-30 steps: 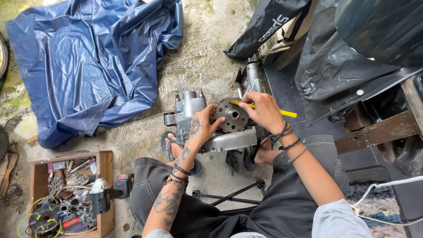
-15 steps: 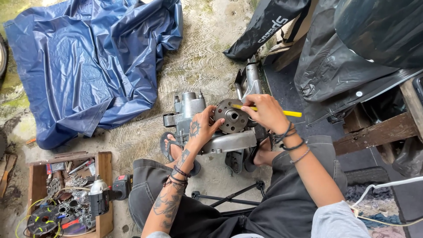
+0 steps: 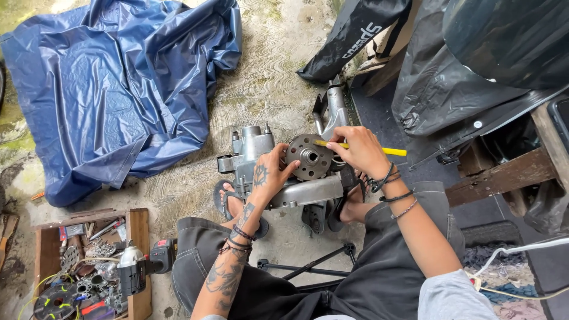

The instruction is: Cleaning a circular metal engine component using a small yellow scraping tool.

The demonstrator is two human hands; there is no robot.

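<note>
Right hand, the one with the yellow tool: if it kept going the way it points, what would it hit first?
The right hand points left, so its yellow tool would probably meet the round metal disc on the engine part first; the tip looks almost on it already, though depth is unclear.

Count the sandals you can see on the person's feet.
2: one sandal beneath the left hand, the other sandal under the engine casing, partly hidden.
</note>
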